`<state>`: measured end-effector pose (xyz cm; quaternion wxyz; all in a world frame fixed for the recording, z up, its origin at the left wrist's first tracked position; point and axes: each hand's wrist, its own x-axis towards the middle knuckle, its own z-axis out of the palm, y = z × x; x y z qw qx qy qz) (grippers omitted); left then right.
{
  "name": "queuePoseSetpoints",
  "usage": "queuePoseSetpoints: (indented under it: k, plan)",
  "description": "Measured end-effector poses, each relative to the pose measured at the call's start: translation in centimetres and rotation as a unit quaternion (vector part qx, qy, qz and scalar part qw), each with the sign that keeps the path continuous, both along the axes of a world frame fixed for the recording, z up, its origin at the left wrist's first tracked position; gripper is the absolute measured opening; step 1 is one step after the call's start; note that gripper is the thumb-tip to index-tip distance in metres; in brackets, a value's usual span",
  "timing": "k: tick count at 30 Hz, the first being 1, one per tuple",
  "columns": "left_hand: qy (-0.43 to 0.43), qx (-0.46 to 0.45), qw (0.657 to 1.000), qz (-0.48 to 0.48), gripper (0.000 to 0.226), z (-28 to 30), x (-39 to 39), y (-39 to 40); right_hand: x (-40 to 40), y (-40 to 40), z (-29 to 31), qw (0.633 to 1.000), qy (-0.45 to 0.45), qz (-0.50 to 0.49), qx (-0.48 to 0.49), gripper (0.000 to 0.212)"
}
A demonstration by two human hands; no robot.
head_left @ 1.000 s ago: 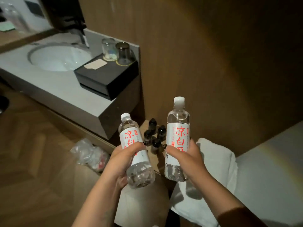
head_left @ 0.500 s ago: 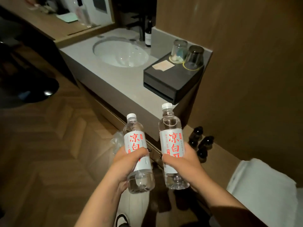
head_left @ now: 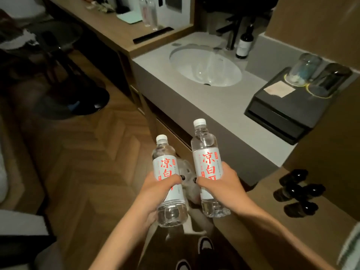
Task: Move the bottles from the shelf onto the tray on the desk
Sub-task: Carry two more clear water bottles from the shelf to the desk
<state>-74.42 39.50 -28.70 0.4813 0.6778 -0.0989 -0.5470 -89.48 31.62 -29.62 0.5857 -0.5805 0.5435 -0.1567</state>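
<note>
Your hands are both full: your left hand is wrapped round the shorter-looking water bottle, your right hand round the taller-looking water bottle, both upright and just beside each other, carried in the air above the herringbone floor. Over the last second your view has swung leftward: the shelf with its small dark bottles has slid from directly behind your hands out to 3 o'clock, the folded towel has all but left the frame, and the wooden worktop has come into sight at 11 o'clock. That reads as the pickup done and the carry under way; I cannot make out a tray on the worktop yet. Count: two water bottles in hand, four small dark bottles on the shelf as best I can tell, two upturned glasses on the black box at 2 o'clock, one basin, one dark pump bottle, and what look like two more clear bottles on the worktop.
</note>
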Motion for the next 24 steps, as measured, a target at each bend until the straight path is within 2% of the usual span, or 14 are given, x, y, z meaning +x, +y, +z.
queuePoseSetpoints:
  k: [4, 7, 9, 11, 15, 20, 24]
  plan:
    - [-0.029, 0.012, 0.999, -0.006, 0.043, -0.1, 4.5, -1.3, 4.5, -1.7, -0.4, 1.000, -0.005, 0.004, 0.023, 0.053]
    - [-0.010, 0.021, 1.000, 0.005, 0.032, -0.4, 7.9, -3.3, 8.0, -4.0, -0.9, 0.999, -0.013, 0.014, 0.026, 0.053]
    - [0.012, 0.010, 1.000, 0.018, 0.042, -0.9, 10.1, -5.3, 10.1, -6.0, -1.2, 1.000, -0.013, 0.026, 0.008, 0.048]
    - [-0.002, 0.010, 0.999, 0.045, 0.049, -1.4, 12.5, -7.6, 12.5, -8.3, -1.5, 0.999, 0.004, 0.039, -0.017, 0.047]
    - [-0.030, 0.002, 0.999, 0.037, 0.033, -1.4, 17.3, -12.3, 17.6, -12.8, -1.2, 0.998, 0.023, 0.045, -0.040, 0.051]
    - [-0.016, 0.010, 0.999, 0.048, 0.042, -0.8, 23.3, -16.6, 23.2, -17.8, 0.2, 0.996, 0.024, 0.063, -0.056, 0.049]
    - [-0.044, 0.009, 0.999, 0.028, 0.038, -0.2, 28.0, -19.8, 27.3, -21.0, 0.9, 0.996, 0.008, 0.080, -0.041, 0.046]
